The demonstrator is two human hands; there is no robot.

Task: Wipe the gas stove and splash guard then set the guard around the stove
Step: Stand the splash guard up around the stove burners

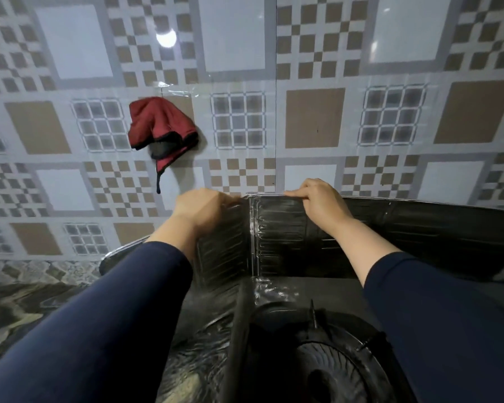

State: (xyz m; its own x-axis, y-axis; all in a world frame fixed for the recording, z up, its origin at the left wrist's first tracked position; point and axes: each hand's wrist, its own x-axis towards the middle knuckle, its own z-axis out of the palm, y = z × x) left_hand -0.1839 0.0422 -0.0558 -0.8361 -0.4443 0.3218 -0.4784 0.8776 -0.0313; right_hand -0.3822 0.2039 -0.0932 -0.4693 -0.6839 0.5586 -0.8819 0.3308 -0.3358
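A dark, ribbed metal splash guard [277, 231] stands upright behind the gas stove [277, 298], folded into panels, with one long panel running off to the right. My left hand [200, 209] grips the top edge of the left panel. My right hand [317, 200] grips the top rim of the middle panel, fingers curled over it. The black stove top shines wet near the guard's foot. Its round burner [329, 370] with a pan support sits low in the view between my sleeves.
A red cloth [160, 126] with black trim hangs on the patterned tile wall [314, 117] above and left of my hands. The marbled counter [26, 289] stretches to the left of the stove. A metal rim [120, 251] shows behind my left forearm.
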